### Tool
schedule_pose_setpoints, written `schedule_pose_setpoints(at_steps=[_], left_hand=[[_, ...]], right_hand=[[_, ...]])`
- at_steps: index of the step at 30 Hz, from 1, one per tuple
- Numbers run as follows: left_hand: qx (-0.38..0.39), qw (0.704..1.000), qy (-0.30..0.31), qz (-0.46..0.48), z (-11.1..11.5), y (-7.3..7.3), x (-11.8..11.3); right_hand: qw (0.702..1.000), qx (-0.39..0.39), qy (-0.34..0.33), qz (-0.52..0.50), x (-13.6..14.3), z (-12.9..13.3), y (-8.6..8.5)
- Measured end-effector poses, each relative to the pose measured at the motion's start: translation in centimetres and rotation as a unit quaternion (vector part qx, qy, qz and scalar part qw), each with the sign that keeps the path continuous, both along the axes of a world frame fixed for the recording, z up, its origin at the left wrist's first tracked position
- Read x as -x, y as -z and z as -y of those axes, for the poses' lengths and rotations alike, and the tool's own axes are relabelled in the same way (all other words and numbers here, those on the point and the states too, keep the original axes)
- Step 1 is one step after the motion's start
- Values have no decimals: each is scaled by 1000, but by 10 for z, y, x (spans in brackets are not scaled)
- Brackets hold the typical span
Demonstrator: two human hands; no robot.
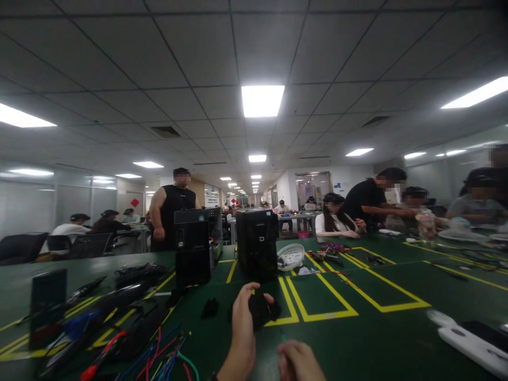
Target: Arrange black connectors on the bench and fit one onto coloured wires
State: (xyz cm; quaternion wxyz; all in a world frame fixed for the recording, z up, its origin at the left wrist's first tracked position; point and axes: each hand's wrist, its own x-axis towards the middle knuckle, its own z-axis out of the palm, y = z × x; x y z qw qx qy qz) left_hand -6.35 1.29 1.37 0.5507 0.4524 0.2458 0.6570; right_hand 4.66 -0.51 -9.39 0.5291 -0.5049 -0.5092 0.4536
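Head view, clock: centred on the two hands, 12 = far side of the table [341, 349]
Left hand [243, 324]: grip part-curled, fingers and thumb round a dark piece [261, 311], so holding it
Right hand [298, 361]: grip narrow, fingertips pinched on a thin green piece [282, 335]; at 5 o'clock of left hand, hands apart
Dark piece vs thin green piece: both already picked up; no clear contact between them; looks mid-job to me; what is finished or left on the dark piece can't be read, too dark and blurred
Dark piece: up off the table or resting on it, can't tell; sits at 1 o'clock of left palm; outline smeared, long axis and facing not readable
Thin green piece: long axis roughly 12-6, leaning slightly to 11; free end points away from wearer, toward the dark piece
Small black lump [210, 308]: 10 o'clock, on table, well apart from the hands
Computer towers: one [192, 248] at 10-11, one [257, 246] at 12, both upright
White basket [294, 256]: 1 o'clock, beside the 12 o'clock tower
Coloured wires [159, 355]: 8-9 o'clock, loose bundle
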Motion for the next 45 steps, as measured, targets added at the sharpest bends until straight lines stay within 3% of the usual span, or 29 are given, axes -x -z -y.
schedule_pose_setpoints(at_steps=[3,6,8,11,15,18,21,26,29,33,37,42,45], left_hand=[[-13,997,6,-71,-9,-28,14],[-9,992,-10,-125,-22,-34,29],[-4,987,-34,-155,-30,-24,41],[12,978,-58,-198,-39,8,44],[28,961,-61,-268,-45,56,6],[13,943,-59,-326,-53,72,-27],[-53,910,-57,-408,-68,67,-30],[-203,802,-64,-558,-103,52,9],[-237,737,-49,-631,-117,54,18],[-266,675,-43,-687,-120,60,6],[-266,644,-67,-714,-121,58,0],[-167,622,-168,-746,-144,55,20],[-127,613,-159,-764,-156,58,32]], right_hand=[[998,-37,-4,55,66,-17,-15],[988,-94,17,121,94,-22,-28],[981,-123,38,145,79,-18,-34],[969,-157,76,174,29,-9,-44],[943,-215,28,252,-23,-6,-56],[919,-196,-19,342,-44,-13,-60],[902,-161,5,401,-72,-25,-56],[893,-86,55,439,-121,-44,-34],[896,-75,54,435,-125,-54,-26],[894,-99,23,437,-110,-69,-27],[886,-113,4,450,-100,-85,-30],[857,-124,23,499,-86,-96,-24],[837,-126,49,530,-73,-101,-18]])
